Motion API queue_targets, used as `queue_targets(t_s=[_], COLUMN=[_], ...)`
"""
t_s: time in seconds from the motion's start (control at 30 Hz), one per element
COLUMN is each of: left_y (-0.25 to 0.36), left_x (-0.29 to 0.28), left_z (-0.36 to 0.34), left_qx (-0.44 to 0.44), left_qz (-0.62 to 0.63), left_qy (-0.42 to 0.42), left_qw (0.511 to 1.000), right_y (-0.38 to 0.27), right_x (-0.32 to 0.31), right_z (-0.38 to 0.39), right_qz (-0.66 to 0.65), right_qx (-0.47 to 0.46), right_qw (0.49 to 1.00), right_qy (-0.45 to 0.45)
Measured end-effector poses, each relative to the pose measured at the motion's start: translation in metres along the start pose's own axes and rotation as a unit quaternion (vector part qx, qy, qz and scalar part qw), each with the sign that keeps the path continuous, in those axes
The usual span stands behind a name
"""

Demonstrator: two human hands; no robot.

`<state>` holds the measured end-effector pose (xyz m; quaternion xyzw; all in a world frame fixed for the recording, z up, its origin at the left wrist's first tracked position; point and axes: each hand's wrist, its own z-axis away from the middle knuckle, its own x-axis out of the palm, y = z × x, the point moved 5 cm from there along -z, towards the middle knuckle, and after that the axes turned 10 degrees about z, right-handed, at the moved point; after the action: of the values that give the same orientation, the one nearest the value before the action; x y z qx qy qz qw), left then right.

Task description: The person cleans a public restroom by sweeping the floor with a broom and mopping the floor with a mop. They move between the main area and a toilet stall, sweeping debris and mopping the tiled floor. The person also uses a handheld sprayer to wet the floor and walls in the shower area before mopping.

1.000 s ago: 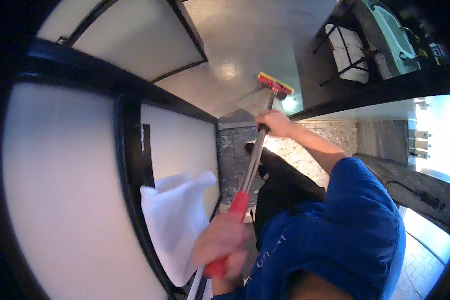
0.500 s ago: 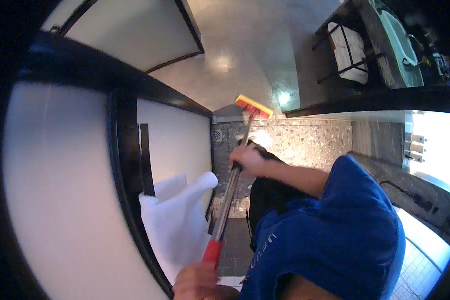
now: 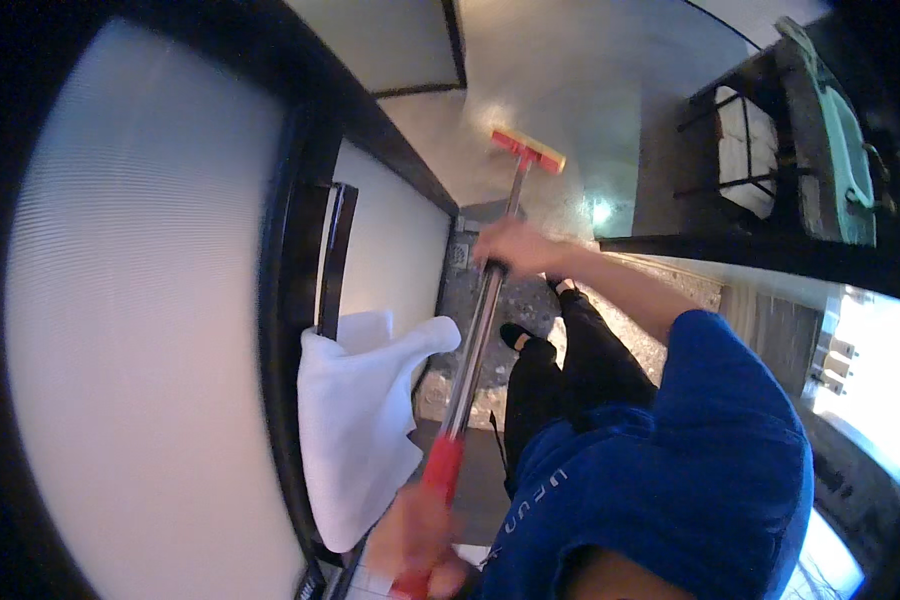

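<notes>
- Long-handled squeegee: metal pole with a red grip at the near end and a red-and-yellow head at the far end, the head set against, or just off, the pale floor or wall surface ahead; contact cannot be confirmed.
- Right hand: fingers closed around the pole at its far half, arm extended from the blue sleeve.
- Left hand: blurred at the near, lower edge, wrapped on the red grip; grasp appears firm, though individual fingers cannot be told apart.
- White cloth: draped over the dark bar handle of the frosted glass door, left of the pole and just beside it.
- Risk: the pole runs close past the cloth; a sideways sweep to the left could snag it and drag it off the handle.
- Risk: the same sweep could knock the pole against the glass panel or its dark frame.
- Risk: the person's dark shoe stands near the pole's line; a wet surface underfoot, if wet, invites a slip during a long reach.
- Risk: with the hands well apart and the head far out, a loosened far grip would let the head twist and skip, leaving streaks.
- Rack with folded white towels stands far right, well apart from the head.
</notes>
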<state>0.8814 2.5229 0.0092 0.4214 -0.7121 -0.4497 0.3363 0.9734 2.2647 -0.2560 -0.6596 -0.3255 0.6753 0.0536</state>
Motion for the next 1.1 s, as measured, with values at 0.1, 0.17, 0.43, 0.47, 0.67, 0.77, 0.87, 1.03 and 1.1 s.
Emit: queue_targets(t_s=[0.1,0.17,0.43,0.47,0.67,0.77,0.87,1.03,1.1], left_y=[-0.102,-0.134,0.022,0.051,0.122,0.128,0.148,0.211,0.23], left_x=[0.062,0.107,0.057,0.059,0.092,0.084,0.071,0.06,0.067], left_z=[0.007,0.001,0.044,0.063,0.09,0.143,0.209,0.319,0.367], left_qx=[-0.078,-0.122,-0.097,-0.092,-0.038,0.013,0.055,0.128,0.135], left_qz=[-0.008,-0.007,-0.114,-0.152,-0.205,-0.182,-0.204,-0.263,-0.281], left_qy=[0.021,0.031,0.204,0.293,0.414,0.463,0.495,0.598,0.623], left_qw=[0.997,0.992,0.967,0.939,0.886,0.867,0.843,0.746,0.717], right_y=[0.123,0.148,-0.006,-0.044,-0.15,-0.181,-0.243,-0.365,-0.427], right_x=[0.022,0.028,0.05,0.057,0.082,0.107,0.15,0.193,0.17], right_z=[0.029,0.033,0.05,0.05,0.082,0.095,0.123,0.089,0.042], right_qz=[0.165,0.204,-0.11,-0.103,-0.203,-0.199,-0.208,0.023,0.139], right_qx=[0.138,0.17,-0.038,-0.046,-0.181,-0.216,-0.266,-0.485,-0.53], right_qw=[0.976,0.961,0.993,0.988,0.935,0.914,0.895,0.756,0.795], right_qy=[-0.021,-0.071,0.007,-0.102,-0.227,-0.279,-0.291,-0.439,-0.259])
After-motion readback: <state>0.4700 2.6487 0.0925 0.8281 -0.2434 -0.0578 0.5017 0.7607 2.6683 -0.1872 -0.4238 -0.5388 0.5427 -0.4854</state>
